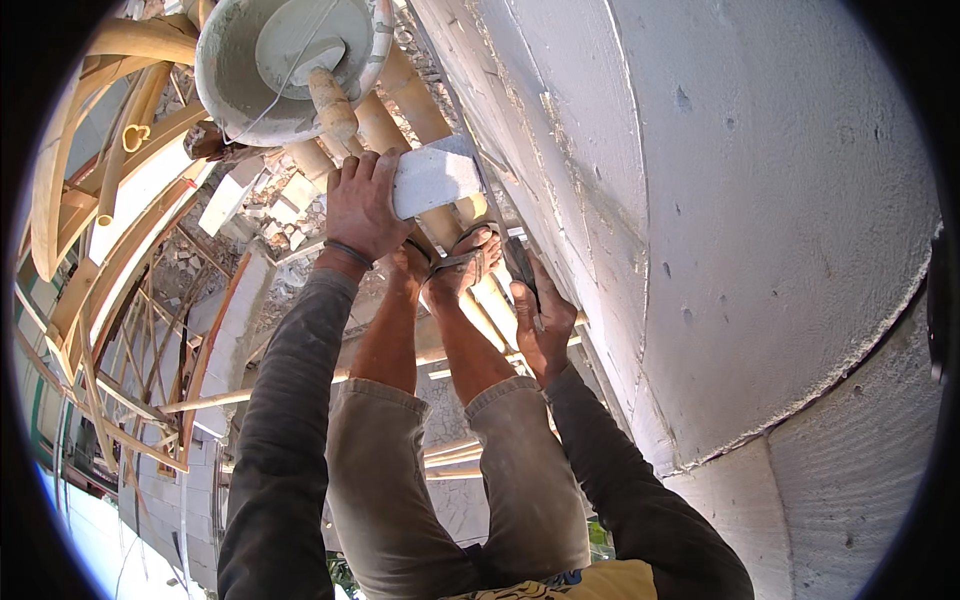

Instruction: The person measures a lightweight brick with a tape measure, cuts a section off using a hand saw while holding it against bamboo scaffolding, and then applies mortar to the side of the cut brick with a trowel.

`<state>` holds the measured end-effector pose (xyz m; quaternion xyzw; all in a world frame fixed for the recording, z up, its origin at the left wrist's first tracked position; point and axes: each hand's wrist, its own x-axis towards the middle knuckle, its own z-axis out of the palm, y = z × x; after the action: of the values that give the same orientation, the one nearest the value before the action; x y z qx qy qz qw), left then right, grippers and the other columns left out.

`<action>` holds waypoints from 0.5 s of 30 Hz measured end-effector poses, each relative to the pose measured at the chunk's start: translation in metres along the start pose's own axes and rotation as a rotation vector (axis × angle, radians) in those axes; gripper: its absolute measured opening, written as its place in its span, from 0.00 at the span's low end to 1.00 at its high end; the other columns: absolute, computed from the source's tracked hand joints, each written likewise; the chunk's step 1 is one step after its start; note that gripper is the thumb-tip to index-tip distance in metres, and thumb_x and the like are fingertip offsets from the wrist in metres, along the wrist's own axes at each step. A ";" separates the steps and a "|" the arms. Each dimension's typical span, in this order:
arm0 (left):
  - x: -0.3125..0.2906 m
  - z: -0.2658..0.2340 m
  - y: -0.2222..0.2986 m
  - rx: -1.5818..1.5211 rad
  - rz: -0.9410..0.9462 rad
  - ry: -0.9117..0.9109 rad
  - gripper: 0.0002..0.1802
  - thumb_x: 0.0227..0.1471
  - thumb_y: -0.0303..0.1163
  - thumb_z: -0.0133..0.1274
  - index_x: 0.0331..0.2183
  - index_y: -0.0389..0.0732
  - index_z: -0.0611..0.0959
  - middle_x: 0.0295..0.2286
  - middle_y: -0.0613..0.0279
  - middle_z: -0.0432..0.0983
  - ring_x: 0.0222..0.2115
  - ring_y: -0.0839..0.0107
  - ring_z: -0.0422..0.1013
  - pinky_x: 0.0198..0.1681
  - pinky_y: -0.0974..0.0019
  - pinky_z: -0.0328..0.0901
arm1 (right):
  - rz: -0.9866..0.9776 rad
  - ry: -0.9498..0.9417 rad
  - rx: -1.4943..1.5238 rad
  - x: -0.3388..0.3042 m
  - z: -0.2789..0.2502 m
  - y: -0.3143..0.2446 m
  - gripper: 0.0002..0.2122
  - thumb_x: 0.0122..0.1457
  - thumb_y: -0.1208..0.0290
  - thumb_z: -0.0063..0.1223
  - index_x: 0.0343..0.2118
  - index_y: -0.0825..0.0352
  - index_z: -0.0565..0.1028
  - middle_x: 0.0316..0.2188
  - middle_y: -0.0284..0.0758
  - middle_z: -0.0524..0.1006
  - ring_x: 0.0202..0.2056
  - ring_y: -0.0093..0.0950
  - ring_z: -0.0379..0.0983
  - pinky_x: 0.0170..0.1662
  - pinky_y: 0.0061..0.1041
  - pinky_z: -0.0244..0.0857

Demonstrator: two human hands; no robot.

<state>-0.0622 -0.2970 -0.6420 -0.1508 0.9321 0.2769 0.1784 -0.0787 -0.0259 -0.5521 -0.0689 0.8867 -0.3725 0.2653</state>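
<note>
My left hand (362,205) grips a pale grey block (437,177), its fingers over the block's left end. In my right hand (543,318) is the dark handle of a tool (521,265). A thin dark strip, seen almost edge-on, runs up from that handle past the block's right end; its shape cannot be made out. Just beyond my left hand, a bucket (222,95) contains wet grey mortar (290,40). A trowel (333,103) rests in it, with its worn wooden handle leaning over the near rim.
My sandalled feet (465,262) stand on bamboo poles (405,95). A grey plastered wall (760,200) rises close along my right side. Below at left lie rubble (285,210) and a block wall (225,325). Curved timber or bamboo framing (115,200) stands farther left.
</note>
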 end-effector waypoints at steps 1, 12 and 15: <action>0.000 -0.004 0.004 -0.005 -0.002 -0.014 0.50 0.28 0.37 0.69 0.58 0.44 0.71 0.45 0.53 0.71 0.48 0.52 0.67 0.52 0.52 0.61 | 0.025 -0.010 0.028 -0.014 -0.010 -0.011 0.21 0.67 0.65 0.54 0.58 0.74 0.72 0.48 0.52 0.79 0.52 0.43 0.77 0.55 0.35 0.69; -0.022 0.024 0.011 -0.031 0.055 0.100 0.50 0.26 0.35 0.67 0.57 0.43 0.71 0.45 0.55 0.71 0.46 0.53 0.67 0.50 0.51 0.61 | -0.055 0.052 -0.003 0.051 0.052 0.104 0.20 0.67 0.63 0.52 0.55 0.74 0.74 0.39 0.50 0.82 0.39 0.42 0.82 0.43 0.32 0.73; -0.029 0.015 0.003 -0.023 0.023 0.079 0.47 0.27 0.34 0.65 0.56 0.43 0.73 0.45 0.54 0.71 0.46 0.52 0.67 0.51 0.50 0.60 | 0.005 -0.005 0.074 0.020 0.050 0.081 0.21 0.68 0.62 0.51 0.56 0.74 0.73 0.42 0.50 0.82 0.42 0.43 0.82 0.46 0.33 0.73</action>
<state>-0.0334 -0.2807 -0.6406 -0.1530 0.9369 0.2832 0.1364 -0.0635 -0.0057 -0.6459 -0.0577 0.8719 -0.4041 0.2706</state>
